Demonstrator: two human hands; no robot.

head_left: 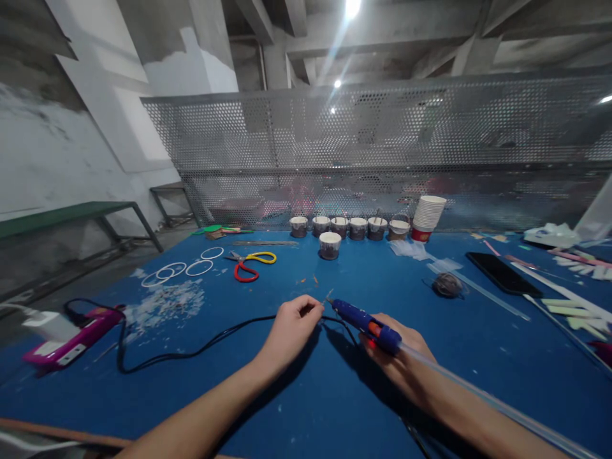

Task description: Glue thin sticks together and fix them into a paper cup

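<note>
My right hand (401,350) grips a blue hot glue gun (363,320) with a lit red spot near its handle. A long clear glue stick (488,400) sticks out of the gun's back and runs over my right forearm. My left hand (297,320) is closed in a pinch just left of the nozzle; a thin, pale sliver shows near the fingertips, too small to name. Beyond both hands stands a small paper cup (329,245) with a white top and a dark wrapping.
Red-and-yellow scissors (248,268), white rings (199,268) and white scraps (167,303) lie left. A black cord (191,350) crosses the table near a magenta power strip (76,341). Wrapped cups (357,228) and stacked paper cups (428,220) line the back. Right lie yarn (447,285) and a phone (502,273).
</note>
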